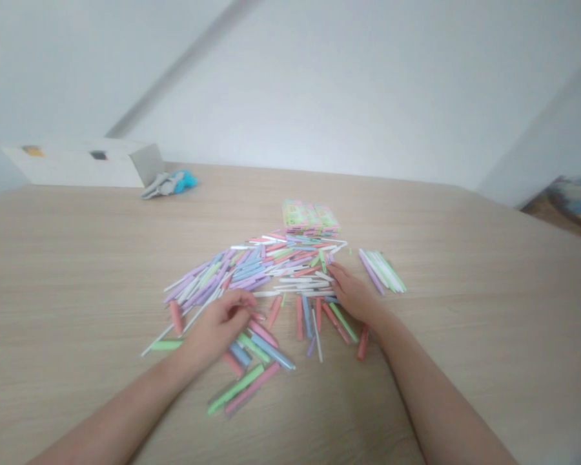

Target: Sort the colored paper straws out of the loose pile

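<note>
With the left hand (pixel 223 318) curled and the right hand (pixel 352 292) flatter, their grip impossible to tell, pens (pixel 252 268), probably light, stiff, slick, best pinched mid-barrel, spread around them, nearer than the packs (pixel 310 217).

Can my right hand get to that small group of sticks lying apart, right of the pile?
Probably yes: the group of sticks lies just beside the right hand, and nothing seems to block the way. The left hand is well off to the left.
</note>
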Demonstrator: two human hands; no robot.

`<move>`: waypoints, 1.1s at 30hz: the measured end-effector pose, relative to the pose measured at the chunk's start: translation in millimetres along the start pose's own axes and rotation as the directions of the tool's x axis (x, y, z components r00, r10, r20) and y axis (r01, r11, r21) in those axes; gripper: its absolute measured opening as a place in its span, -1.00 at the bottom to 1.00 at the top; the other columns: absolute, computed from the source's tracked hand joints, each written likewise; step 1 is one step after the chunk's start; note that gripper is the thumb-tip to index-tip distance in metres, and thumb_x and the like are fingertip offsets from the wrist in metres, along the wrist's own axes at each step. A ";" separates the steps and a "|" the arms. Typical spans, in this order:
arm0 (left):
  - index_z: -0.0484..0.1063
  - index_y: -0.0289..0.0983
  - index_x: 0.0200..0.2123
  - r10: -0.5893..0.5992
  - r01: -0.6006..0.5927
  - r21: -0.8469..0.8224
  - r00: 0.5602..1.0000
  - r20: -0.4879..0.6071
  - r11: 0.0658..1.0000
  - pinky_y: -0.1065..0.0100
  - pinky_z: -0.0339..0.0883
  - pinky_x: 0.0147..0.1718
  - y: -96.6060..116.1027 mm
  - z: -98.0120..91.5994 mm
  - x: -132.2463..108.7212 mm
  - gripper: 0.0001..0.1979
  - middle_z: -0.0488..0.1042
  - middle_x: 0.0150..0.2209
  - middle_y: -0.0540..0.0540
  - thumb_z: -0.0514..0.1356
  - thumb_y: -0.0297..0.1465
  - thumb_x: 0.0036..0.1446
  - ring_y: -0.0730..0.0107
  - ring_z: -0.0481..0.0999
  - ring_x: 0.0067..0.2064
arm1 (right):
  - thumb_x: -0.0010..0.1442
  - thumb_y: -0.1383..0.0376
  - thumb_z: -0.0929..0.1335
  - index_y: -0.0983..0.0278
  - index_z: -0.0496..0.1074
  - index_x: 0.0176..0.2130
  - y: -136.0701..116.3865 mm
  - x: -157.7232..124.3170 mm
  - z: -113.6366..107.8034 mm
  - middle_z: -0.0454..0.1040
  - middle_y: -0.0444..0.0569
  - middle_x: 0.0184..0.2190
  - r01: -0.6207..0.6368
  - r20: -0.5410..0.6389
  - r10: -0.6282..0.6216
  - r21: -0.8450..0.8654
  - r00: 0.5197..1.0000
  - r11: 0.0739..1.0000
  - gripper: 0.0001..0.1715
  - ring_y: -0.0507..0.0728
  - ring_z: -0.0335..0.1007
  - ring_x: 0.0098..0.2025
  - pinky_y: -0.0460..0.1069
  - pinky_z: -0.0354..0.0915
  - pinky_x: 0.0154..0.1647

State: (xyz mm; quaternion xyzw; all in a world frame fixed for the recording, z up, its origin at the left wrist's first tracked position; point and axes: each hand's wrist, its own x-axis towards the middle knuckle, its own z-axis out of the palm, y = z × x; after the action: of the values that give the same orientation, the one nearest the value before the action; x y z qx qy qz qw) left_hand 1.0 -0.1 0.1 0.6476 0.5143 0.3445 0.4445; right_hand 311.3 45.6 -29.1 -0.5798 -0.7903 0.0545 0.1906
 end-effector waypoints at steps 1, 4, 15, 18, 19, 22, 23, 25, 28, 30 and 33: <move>0.42 -0.26 -0.29 0.009 -0.009 -0.004 1.000 -0.006 1.000 0.48 0.18 -0.71 -0.5 0.2 0.4 -0.80 0.48 -0.52 0.01 0.13 -0.31 -0.01 0.43 0.35 -0.63 | 0.24 0.38 0.08 0.47 0.16 0.19 -1.4 -0.1 0.0 0.18 0.24 0.21 0.006 0.007 -0.006 0.009 1.000 1.000 -0.45 0.14 0.04 0.27 0.11 0.04 0.26; 0.41 -0.26 -0.30 0.029 -0.029 -0.015 0.999 -0.021 0.999 0.47 0.22 -0.66 -1.5 0.4 1.6 -0.81 0.52 -0.46 -0.02 0.14 -0.33 -0.02 0.42 0.37 -0.58 | 0.23 0.39 0.09 0.44 0.16 0.20 -5.6 -0.3 -1.2 0.20 0.22 0.20 0.009 0.018 -0.010 0.031 1.000 0.999 -0.44 0.14 0.07 0.25 0.11 0.04 0.25; 0.41 -0.26 -0.31 0.083 -0.082 0.030 0.996 -0.016 0.996 0.45 0.23 -0.59 -2.1 0.8 3.7 -0.83 0.52 -0.44 -0.02 0.09 -0.39 0.00 0.44 0.36 -0.56 | 0.25 0.34 0.16 0.41 0.37 -0.11 -26.2 24.4 -9.3 0.45 0.17 -0.16 -0.142 -0.104 0.138 -0.028 0.985 0.990 -0.69 0.14 0.35 -0.10 -0.02 0.20 -0.06; 0.42 -0.27 -0.33 0.091 -0.091 0.021 0.995 -0.037 0.996 0.45 0.23 -0.59 -3.0 1.1 4.0 -0.83 0.51 -0.45 -0.01 0.10 -0.40 -0.02 0.44 0.35 -0.55 | 0.21 0.24 0.24 0.39 0.41 -0.24 -28.3 38.0 -5.1 0.46 0.15 -0.24 -0.205 -0.117 0.195 -0.080 0.974 0.975 -0.72 0.16 0.35 -0.15 -0.02 0.20 -0.12; 0.42 -0.27 -0.33 0.092 -0.091 0.017 0.995 -0.040 0.996 0.45 0.22 -0.59 -3.4 1.1 4.2 -0.83 0.50 -0.46 -0.01 0.10 -0.40 -0.02 0.44 0.35 -0.55 | 0.18 0.21 0.26 0.38 0.41 -0.26 -29.2 41.8 -3.9 0.46 0.14 -0.26 -0.222 -0.120 0.210 -0.095 0.970 0.970 -0.72 0.16 0.35 -0.17 -0.02 0.20 -0.14; 0.42 -0.27 -0.32 0.095 -0.095 0.004 0.995 -0.040 0.995 0.45 0.23 -0.57 -5.5 1.2 5.2 -0.83 0.48 -0.50 0.00 0.10 -0.41 -0.03 0.43 0.36 -0.54 | 0.15 0.19 0.28 0.38 0.42 -0.25 -33.1 49.9 -1.2 0.46 0.13 -0.26 -0.267 -0.138 0.249 -0.137 0.959 0.954 -0.71 0.18 0.35 -0.17 -0.01 0.21 -0.17; 0.42 -0.28 -0.32 0.096 -0.096 0.001 0.995 -0.039 0.995 0.44 0.23 -0.56 -6.1 1.2 5.5 -0.83 0.47 -0.51 0.00 0.10 -0.41 -0.03 0.43 0.36 -0.54 | 0.15 0.21 0.28 0.38 0.43 -0.24 -34.6 51.8 -0.5 0.46 0.15 -0.25 -0.279 -0.144 0.258 -0.149 0.955 0.949 -0.71 0.19 0.35 -0.16 0.00 0.21 -0.17; 0.42 -0.28 -0.31 0.095 -0.096 -0.011 0.995 -0.036 0.995 0.44 0.23 -0.55 -7.0 1.6 5.9 -0.83 0.47 -0.51 0.00 0.11 -0.41 -0.03 0.42 0.36 -0.54 | 0.14 0.24 0.27 0.38 0.45 -0.24 -37.3 54.6 0.4 0.47 0.18 -0.24 -0.295 -0.151 0.271 -0.166 0.951 0.941 -0.72 0.22 0.35 -0.12 0.03 0.21 -0.14; 0.42 -0.27 -0.31 0.088 -0.089 -0.040 0.996 -0.031 0.995 0.43 0.23 -0.54 -6.7 2.1 6.0 -0.82 0.48 -0.50 0.00 0.11 -0.42 -0.04 0.41 0.38 -0.53 | 0.13 0.24 0.28 0.37 0.48 -0.26 -40.1 57.3 1.2 0.49 0.21 -0.25 -0.299 -0.145 0.276 -0.172 0.950 0.939 -0.72 0.27 0.33 -0.07 0.07 0.19 -0.08; 0.42 -0.27 -0.32 0.089 -0.090 -0.052 0.996 -0.027 0.995 0.43 0.24 -0.52 -6.3 2.4 5.9 -0.82 0.47 -0.50 -0.01 0.11 -0.42 -0.04 0.39 0.41 -0.50 | 0.12 0.24 0.28 0.38 0.50 -0.29 -40.8 58.0 1.7 0.50 0.23 -0.26 -0.305 -0.144 0.283 -0.160 0.948 0.939 -0.71 0.29 0.33 -0.06 0.09 0.17 -0.06; 0.42 -0.27 -0.32 0.094 -0.095 -0.058 0.995 -0.027 0.994 0.42 0.26 -0.50 -7.0 2.7 6.4 -0.83 0.47 -0.51 -0.01 0.11 -0.42 -0.04 0.35 0.44 -0.47 | 0.08 0.28 0.28 0.40 0.51 -0.35 -40.2 57.2 1.3 0.50 0.23 -0.30 -0.325 -0.151 0.307 -0.110 0.940 0.939 -0.72 0.28 0.35 -0.10 0.07 0.17 -0.08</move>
State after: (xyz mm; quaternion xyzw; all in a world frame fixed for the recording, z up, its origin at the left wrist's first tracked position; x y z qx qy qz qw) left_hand 2.4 6.0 -7.5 0.6535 0.4780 0.3880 0.4403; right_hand 260.2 86.4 -4.3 -0.7130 -0.6743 -0.0068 0.1921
